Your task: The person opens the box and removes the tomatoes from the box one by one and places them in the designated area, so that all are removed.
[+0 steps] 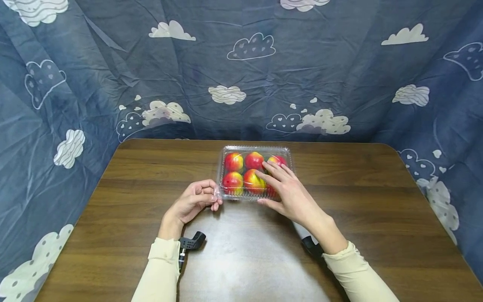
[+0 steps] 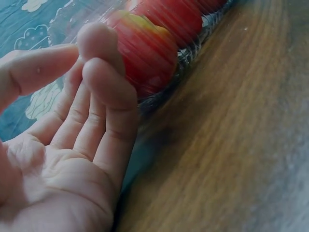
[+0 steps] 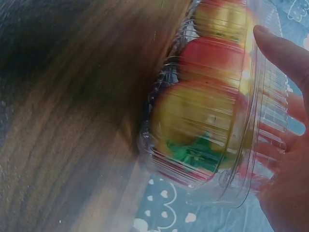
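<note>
A clear plastic clamshell box (image 1: 257,197) with its lid down sits toward the far side of the table. Inside are several round red-and-yellow fruits (image 1: 232,183), one showing green leaf-like pieces in the right wrist view. My left hand (image 1: 194,200) pinches the box's near left corner between thumb and fingertips; its fingertips meet beside the nearest fruit in the left wrist view. Lying over the right part of the lid, my right hand (image 1: 290,193) has its fingers spread and fairly straight. The right thumb (image 3: 277,50) reaches along the box's rim. Part of the right-hand fruits is hidden beneath this hand.
The brown wood-grain table (image 1: 358,184) has rounded far corners, and its back edge runs just behind the box. A blue cloth with white clouds (image 1: 226,95) hangs behind and at both sides. Black wrist mounts (image 1: 193,241) stick out below the hands.
</note>
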### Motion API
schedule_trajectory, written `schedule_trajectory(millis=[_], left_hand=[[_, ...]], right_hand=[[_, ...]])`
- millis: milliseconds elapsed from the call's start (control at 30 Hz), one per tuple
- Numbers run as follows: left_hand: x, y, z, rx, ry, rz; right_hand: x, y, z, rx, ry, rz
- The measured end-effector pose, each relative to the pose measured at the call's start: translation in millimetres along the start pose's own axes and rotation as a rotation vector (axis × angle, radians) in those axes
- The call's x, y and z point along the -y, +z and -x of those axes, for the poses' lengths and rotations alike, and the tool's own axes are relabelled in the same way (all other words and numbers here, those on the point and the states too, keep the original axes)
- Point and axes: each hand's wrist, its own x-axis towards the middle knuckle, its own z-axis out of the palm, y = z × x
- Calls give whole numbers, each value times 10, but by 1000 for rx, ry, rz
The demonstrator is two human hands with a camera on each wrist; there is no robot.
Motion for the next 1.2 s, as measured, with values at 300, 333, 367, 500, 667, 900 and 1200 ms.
schedule_trajectory(millis=[300,333,367,500,667,900,1200], left_hand=[[34,-13,-15,3,49,-11],[38,-14,-16,2,50,-12],[43,-17,-18,2,51,-12],[55,-26,-26,6,60,-18],[46,-18,-31,-3,58,-31],[43,-16,-17,14,35,-51],[26,-11,-25,24,45,-57]], right_hand=[[-1,24,-2,-10,-1,4],[-1,24,-2,-11,-2,4],[0,25,-3,-12,-3,3],[3,22,-2,-11,0,-3],[2,14,-7,-6,5,1],[6,9,6,-11,-5,13],[-1,-24,-5,-55,-17,19]])
